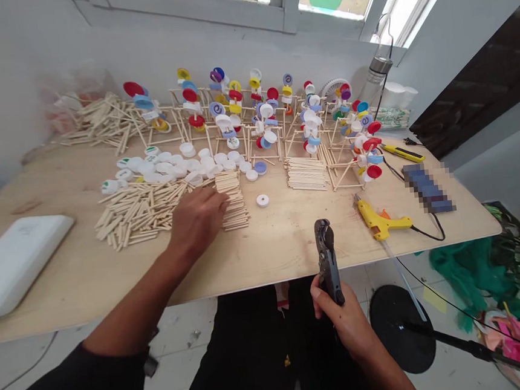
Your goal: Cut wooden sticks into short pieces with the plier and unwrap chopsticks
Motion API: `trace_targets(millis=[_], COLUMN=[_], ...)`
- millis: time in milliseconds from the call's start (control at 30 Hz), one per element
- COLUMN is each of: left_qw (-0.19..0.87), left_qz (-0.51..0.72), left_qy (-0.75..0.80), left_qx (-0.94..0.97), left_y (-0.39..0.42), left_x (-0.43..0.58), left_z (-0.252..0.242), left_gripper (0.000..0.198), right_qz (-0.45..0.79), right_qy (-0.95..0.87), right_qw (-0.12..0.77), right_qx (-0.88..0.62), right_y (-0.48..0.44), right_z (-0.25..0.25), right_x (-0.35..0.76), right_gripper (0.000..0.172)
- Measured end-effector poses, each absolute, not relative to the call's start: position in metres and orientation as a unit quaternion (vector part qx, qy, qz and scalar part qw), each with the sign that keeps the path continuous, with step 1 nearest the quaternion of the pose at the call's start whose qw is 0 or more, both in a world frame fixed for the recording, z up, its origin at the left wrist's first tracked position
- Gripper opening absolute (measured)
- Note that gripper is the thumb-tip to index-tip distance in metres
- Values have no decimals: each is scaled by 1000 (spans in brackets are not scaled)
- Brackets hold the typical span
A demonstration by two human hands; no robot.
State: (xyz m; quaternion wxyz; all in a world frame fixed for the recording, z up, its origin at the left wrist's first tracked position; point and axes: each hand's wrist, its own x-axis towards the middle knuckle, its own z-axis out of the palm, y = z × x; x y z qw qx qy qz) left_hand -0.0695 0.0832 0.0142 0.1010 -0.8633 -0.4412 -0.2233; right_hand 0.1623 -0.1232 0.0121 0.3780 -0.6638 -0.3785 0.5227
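My left hand point(200, 217) rests at the seam between a loose pile of short wooden sticks point(134, 215) and a neat row of wooden sticks point(236, 212). Its fingers are curled together with the tips pressed on the sticks; the palm side is hidden. Over the table's front edge, my right hand point(343, 312) is wrapped around the handles of dark pliers point(326, 253), whose head points away from me. Between the hands lies a white bottle cap point(263, 201) with a small hole. Many white bottle caps point(166, 167) are heaped behind the loose sticks.
Stick frames bearing coloured caps point(265, 128) line the back of the table point(265, 255). Another stick row point(306, 173) lies before them. At right are a yellow glue gun point(383, 220), a yellow cutter knife point(404, 152) and a blurred phone point(427, 187). A white device point(24, 258) sits left.
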Motion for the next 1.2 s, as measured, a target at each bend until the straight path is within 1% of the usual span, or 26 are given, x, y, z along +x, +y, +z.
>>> trace_targets(millis=[133, 267, 400, 600, 700, 767, 833, 900, 967, 1067, 1167, 1200], left_qw=[63, 25, -34, -107, -186, -288, -330, -317, -270, -139, 11, 33], left_qz=[-206, -221, -268, -368, -373, -360, -345, -333, -328, -301, -220, -206], left_qy=[-465, -469, -482, -538, -534, -516, -492, -469, -445, -409, -387, -382], left_qx=[-859, -855, -833, -751, -736, -722, -728, -754, -788, -850, -895, -901], left_y=[101, 107, 106, 71, 38, 19, 8, 5, 13, 36, 65, 73], left_x=[-73, -67, -68, -71, -61, -51, -40, -30, -21, -3, 22, 31], left_z=[15, 10, 9, 23, 27, 25, 21, 17, 16, 22, 30, 32], left_gripper=[29, 28, 26, 36, 37, 35, 33, 31, 28, 25, 20, 18], right_qz=[527, 524, 524, 527, 526, 526, 525, 524, 523, 525, 527, 527], right_qy=[-387, -382, -382, -382, -379, -384, -390, -391, -386, -378, -367, -365], right_qw=[379, 379, 377, 374, 375, 375, 376, 379, 383, 384, 385, 386], right_qx=[-655, -660, -661, -661, -662, -659, -656, -655, -656, -659, -663, -663], right_y=[-125, -127, -127, -125, -124, -122, -120, -120, -120, -121, -121, -121], right_z=[13, 14, 13, 12, 14, 16, 17, 17, 16, 15, 14, 14], right_x=[160, 161, 161, 160, 159, 159, 159, 158, 158, 159, 159, 160], right_gripper=[25, 27, 26, 26, 27, 28, 29, 30, 31, 31, 30, 30])
